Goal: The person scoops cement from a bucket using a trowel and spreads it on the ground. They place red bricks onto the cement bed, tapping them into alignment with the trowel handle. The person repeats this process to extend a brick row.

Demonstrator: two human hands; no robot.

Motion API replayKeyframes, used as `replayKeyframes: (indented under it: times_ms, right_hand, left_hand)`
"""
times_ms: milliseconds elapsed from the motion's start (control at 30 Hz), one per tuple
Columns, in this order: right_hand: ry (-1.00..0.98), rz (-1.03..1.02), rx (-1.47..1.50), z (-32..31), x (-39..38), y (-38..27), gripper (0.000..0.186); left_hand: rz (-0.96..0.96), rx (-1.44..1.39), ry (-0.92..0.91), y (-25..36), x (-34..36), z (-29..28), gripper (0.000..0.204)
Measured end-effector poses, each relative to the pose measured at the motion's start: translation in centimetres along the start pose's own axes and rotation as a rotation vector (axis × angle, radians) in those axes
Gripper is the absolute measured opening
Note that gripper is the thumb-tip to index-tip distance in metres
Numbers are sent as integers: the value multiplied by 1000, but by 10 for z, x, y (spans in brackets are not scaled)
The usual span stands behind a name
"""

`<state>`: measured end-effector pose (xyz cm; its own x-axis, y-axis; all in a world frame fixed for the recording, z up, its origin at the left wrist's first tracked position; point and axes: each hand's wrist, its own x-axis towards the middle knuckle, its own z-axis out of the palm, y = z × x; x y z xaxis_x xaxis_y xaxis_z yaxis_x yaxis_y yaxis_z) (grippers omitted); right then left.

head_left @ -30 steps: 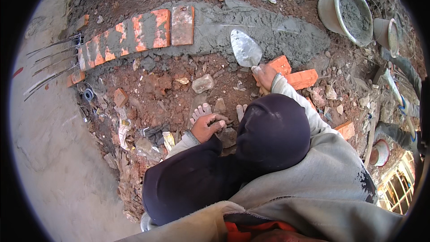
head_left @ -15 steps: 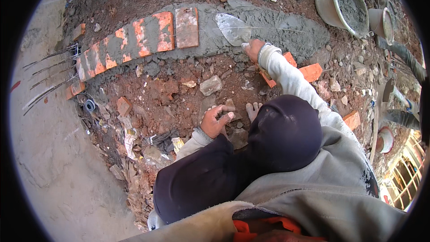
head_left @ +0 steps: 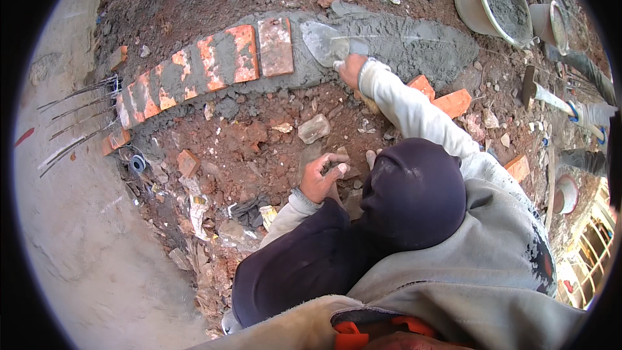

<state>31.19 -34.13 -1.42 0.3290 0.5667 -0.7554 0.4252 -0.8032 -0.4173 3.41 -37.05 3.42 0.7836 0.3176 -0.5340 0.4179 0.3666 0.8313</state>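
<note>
My right hand [head_left: 352, 70] grips a trowel, its handle mostly hidden in my fist. The trowel's grey, mortar-smeared blade [head_left: 319, 40] lies on the wet mortar bed [head_left: 414, 42], just right of the last brick [head_left: 276, 48]. That brick is mostly bare on top. Left of it runs a curved row of orange bricks [head_left: 208, 61] with mortar smeared over them. My left hand [head_left: 319, 178] is held low near my knee, thumb and index finger apart, with nothing seen in it. A thin string line [head_left: 427, 39] crosses over the mortar.
A bucket of mortar [head_left: 476, 6] and a smaller bucket [head_left: 547, 26] stand far right. Loose bricks [head_left: 451, 103] lie beside my right forearm. Rebar ends [head_left: 81, 107] stick out at left over a concrete slab [head_left: 97, 233]. At right, a co-worker's hammer-like tool [head_left: 551, 97] shows.
My right hand has drawn the trowel left along the mortar, closer to the last brick. My left hand stays near my knee. The co-worker's tool has come further into view at right.
</note>
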Motion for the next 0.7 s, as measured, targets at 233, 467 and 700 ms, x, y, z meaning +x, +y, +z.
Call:
replayKeyframes:
  times_ms: [233, 467, 700]
  right_hand:
    - [1, -6, 0, -19, 23, 32, 50]
    - [14, -1, 54, -23, 23, 71, 49]
    - [132, -10, 107, -18, -22, 113, 53]
  left_hand:
    - [64, 55, 35, 14, -6, 3, 29]
    - [19, 54, 32, 9, -4, -1, 30]
    - [15, 57, 14, 11, 3, 3, 32]
